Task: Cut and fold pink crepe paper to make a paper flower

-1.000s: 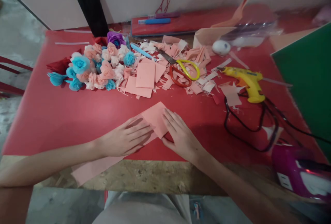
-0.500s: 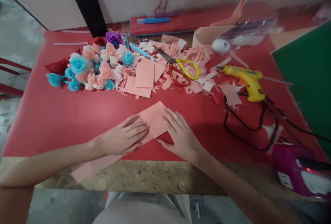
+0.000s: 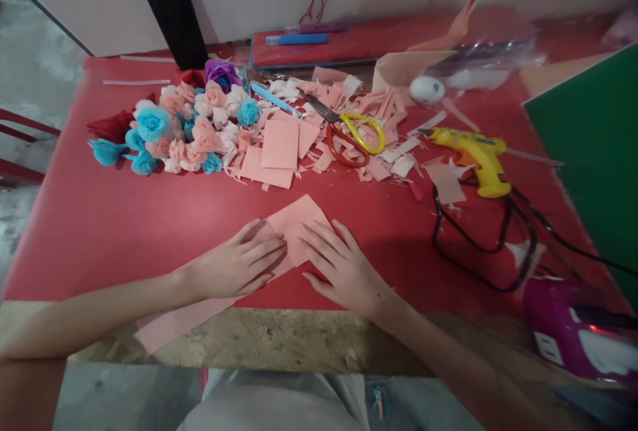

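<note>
A long strip of pink crepe paper (image 3: 289,218) lies slantwise on the red tabletop, its far end folded over into a flat square. Its tail runs beneath my left forearm and hangs over the front edge. My left hand (image 3: 252,259) rests flat on the strip beside the fold, fingers stretched out. On the folded part lies my right hand (image 3: 341,265), fingers spread and pressing down. Just beyond are cut pink paper squares (image 3: 280,144) and scissors (image 3: 356,135) with one yellow and one red handle, lying on paper scraps.
Paper flowers (image 3: 174,125) in blue, pink, red and purple are heaped at the back left. A yellow glue gun (image 3: 476,155) with a black cord lies right, near a purple power strip (image 3: 573,331) and a green board (image 3: 593,152). Pens (image 3: 299,39) lie at the back.
My right hand has slid slightly left across the folded paper, its fingers now lying further over it. My left hand has stayed in place.
</note>
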Tool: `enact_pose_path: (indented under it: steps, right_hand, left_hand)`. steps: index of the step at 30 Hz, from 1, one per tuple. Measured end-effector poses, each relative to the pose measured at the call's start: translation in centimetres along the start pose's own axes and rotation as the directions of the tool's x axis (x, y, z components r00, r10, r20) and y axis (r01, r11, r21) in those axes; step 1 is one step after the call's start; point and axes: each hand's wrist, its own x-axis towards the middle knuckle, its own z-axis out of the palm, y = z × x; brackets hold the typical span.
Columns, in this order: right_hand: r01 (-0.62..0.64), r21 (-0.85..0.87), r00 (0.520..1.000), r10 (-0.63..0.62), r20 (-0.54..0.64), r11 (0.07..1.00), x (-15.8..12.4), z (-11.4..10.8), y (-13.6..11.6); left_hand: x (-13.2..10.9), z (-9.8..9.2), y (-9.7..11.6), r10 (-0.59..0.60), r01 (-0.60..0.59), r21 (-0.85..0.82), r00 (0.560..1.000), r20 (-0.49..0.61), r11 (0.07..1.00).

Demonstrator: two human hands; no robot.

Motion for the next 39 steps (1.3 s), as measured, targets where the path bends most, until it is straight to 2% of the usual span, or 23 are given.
enact_pose_path:
  steps: [8,12,25,30,33,36,39]
  right_hand:
    - [0.069,0.039,0.991,-0.073,0.116,0.997,-0.2,0.2,-0.5]
    - [0.059,0.046,0.992,-0.064,0.113,0.997,-0.2,0.2,-0.5]
    - [0.056,0.049,0.99,-0.062,0.129,0.997,-0.4,0.4,-0.5]
    - [0.027,0.067,0.991,-0.035,0.132,0.997,-0.3,0.3,-0.5]
    - [0.031,0.072,0.99,-0.041,0.133,0.997,-0.3,0.5,-0.5]
    - [0.031,0.073,0.992,-0.04,0.123,0.997,-0.4,0.5,-0.6]
    - [0.03,0.073,0.993,-0.039,0.115,0.997,-0.4,0.5,-0.6]
  left_hand:
    - [-0.1,0.2,0.0,-0.016,0.014,0.032,0.998,0.057,0.999]
    - [-0.1,0.2,0.0,-0.027,0.025,0.037,0.997,0.068,0.999]
    - [0.1,-0.1,-0.2,-0.109,0.107,0.068,0.994,0.021,0.992]
    - [0.6,-0.8,-0.8,-0.222,0.225,0.122,0.974,-0.044,0.967]
    - [1.4,-1.0,-0.9,-0.113,0.115,0.108,0.993,-0.025,0.987]
    - [2.4,-0.7,-1.0,0.023,-0.025,0.048,0.999,0.049,0.999]
    - [3.1,-0.1,-1.5,0.05,-0.049,-0.008,0.992,0.113,0.999]
